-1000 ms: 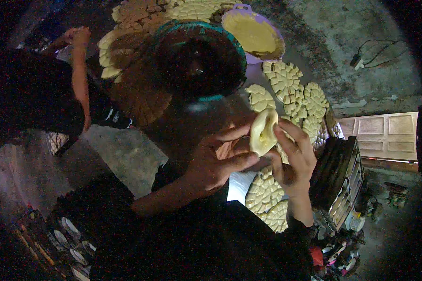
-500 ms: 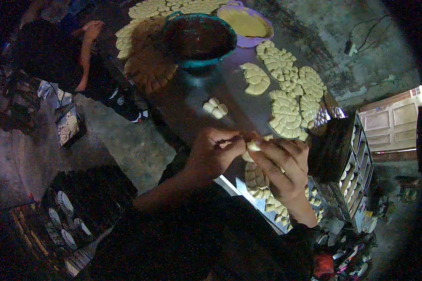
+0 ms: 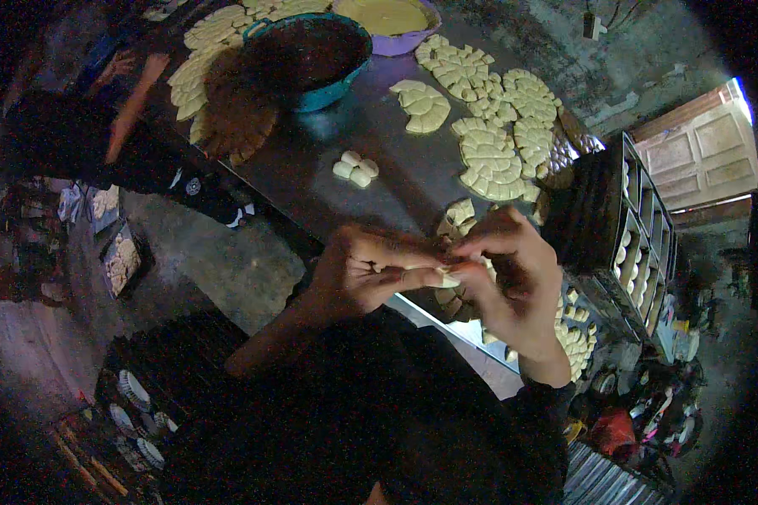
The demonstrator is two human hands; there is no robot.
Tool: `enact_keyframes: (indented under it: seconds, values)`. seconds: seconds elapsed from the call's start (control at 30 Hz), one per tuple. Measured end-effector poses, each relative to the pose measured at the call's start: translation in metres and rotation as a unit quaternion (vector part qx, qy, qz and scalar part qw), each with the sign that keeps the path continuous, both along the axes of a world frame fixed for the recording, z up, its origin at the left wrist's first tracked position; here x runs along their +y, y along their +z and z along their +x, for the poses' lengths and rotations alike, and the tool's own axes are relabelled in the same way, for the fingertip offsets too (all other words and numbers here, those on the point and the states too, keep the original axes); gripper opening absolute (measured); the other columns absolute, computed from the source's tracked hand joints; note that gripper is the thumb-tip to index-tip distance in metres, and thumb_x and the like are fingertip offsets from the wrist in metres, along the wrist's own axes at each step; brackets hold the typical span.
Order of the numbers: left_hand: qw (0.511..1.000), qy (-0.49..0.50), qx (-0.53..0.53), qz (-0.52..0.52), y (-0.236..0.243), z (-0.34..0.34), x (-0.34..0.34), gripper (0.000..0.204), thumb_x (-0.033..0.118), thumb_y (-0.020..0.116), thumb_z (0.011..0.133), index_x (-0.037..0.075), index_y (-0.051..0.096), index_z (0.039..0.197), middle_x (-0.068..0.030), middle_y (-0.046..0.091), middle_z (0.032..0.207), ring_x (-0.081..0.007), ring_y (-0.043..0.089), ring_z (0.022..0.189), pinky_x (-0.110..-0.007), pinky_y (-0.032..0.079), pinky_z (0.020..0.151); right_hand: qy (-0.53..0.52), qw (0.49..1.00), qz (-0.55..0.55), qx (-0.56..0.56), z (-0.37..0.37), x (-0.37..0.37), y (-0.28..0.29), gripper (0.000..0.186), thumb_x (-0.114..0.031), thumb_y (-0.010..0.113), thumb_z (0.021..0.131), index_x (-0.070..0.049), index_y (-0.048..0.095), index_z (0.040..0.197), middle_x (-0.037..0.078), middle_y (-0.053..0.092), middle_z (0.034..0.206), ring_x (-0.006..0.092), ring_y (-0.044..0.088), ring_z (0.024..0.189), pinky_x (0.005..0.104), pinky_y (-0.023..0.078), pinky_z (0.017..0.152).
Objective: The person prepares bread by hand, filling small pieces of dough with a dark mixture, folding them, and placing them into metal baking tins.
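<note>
Over the near edge of the table [image 3: 295,160], my two hands meet at a small piece of pale dough [image 3: 449,279]. My left hand [image 3: 383,265] is closed, pinching it between thumb and fingers. From the other side my right hand [image 3: 518,286] presses on the same piece with its fingertips, hiding part of it. A little cluster of smooth dough balls [image 3: 355,170] rests on the table beyond my left hand. Beyond my right hand lie flat dough rounds cut into wedges [image 3: 490,156], and a partly used round [image 3: 421,107] sits nearby.
A teal basin [image 3: 349,88] of dark filling and a purple basin [image 3: 421,34] of yellow filling stand at the back. Trays of dough balls fill a rack [image 3: 640,244] at right. Someone's arm [image 3: 135,105] shows at far left. More cut dough [image 3: 577,345] lies beside my right forearm.
The view has shifted, so the table contents sit further left and higher. My right hand's fingers have turned and curled around the dough; both hands stay together at it.
</note>
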State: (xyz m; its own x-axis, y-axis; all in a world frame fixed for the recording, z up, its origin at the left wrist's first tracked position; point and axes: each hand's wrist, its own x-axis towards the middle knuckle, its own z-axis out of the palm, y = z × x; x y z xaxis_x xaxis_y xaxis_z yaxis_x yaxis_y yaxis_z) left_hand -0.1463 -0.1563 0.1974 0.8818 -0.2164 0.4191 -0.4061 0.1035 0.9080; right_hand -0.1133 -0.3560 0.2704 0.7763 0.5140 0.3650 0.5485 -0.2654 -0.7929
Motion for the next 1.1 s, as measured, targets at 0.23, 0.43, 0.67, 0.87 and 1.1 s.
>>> enact_keyframes:
  seconds: [0.23,0.43,0.67,0.87,1.1]
  values:
    - [0.918,-0.04,0.262,-0.297,-0.035,0.02,0.011,0.024,0.007,0.058,0.096,-0.004,0.064,0.116,-0.0106,0.069,0.106,-0.0179,0.066,0.098,-0.031,0.053,0.085,0.042,0.995,-0.064,-0.06,0.022,0.04,-0.021,0.055,-0.022,0.089,0.066,-0.009,0.062,0.113,0.004,0.072,0.099,0.0208,0.059,0.079,0.0332,0.044,0.076]
    - [0.901,-0.091,0.381,-0.185,-0.08,0.044,0.055,0.032,0.022,0.061,0.097,-0.002,0.065,0.116,-0.0107,0.066,0.117,-0.021,0.063,0.107,-0.034,0.05,0.092,-0.032,0.991,-0.125,-0.019,0.04,0.074,-0.08,0.054,-0.023,0.089,0.065,-0.007,0.062,0.109,0.006,0.072,0.108,0.0239,0.065,0.087,0.0318,0.046,0.076]
    - [0.96,-0.009,0.261,0.096,-0.136,0.068,0.104,0.03,0.023,0.064,0.094,-0.002,0.068,0.11,-0.0091,0.064,0.111,-0.0175,0.063,0.093,-0.032,0.052,0.085,-0.159,0.838,0.196,0.484,0.026,0.125,-0.188,0.051,0.003,0.08,0.075,-0.004,0.05,0.116,0.008,0.063,0.104,0.017,0.062,0.103,0.032,0.05,0.089]
    - [0.908,0.029,0.416,-0.03,-0.163,0.09,0.127,0.04,0.021,0.057,0.099,0.002,0.05,0.133,-0.0092,0.061,0.11,-0.0139,0.062,0.076,-0.027,0.053,0.067,-0.3,0.873,-0.02,0.385,0.054,0.137,-0.213,0.018,-0.003,0.069,0.089,0.002,0.058,0.102,0.012,0.068,0.105,0.018,0.068,0.091,0.0319,0.055,0.082]
    - [0.896,-0.002,0.44,0.052,-0.204,0.115,0.166,0.023,0.024,0.052,0.102,0.002,0.058,0.108,-0.0077,0.066,0.089,-0.0124,0.06,0.068,-0.029,0.05,0.064,-0.417,0.881,-0.094,0.201,0.087,0.141,-0.275,0.021,0.004,0.064,0.082,0.0,0.063,0.103,0.016,0.065,0.096,0.0261,0.068,0.078,0.0343,0.053,0.067]
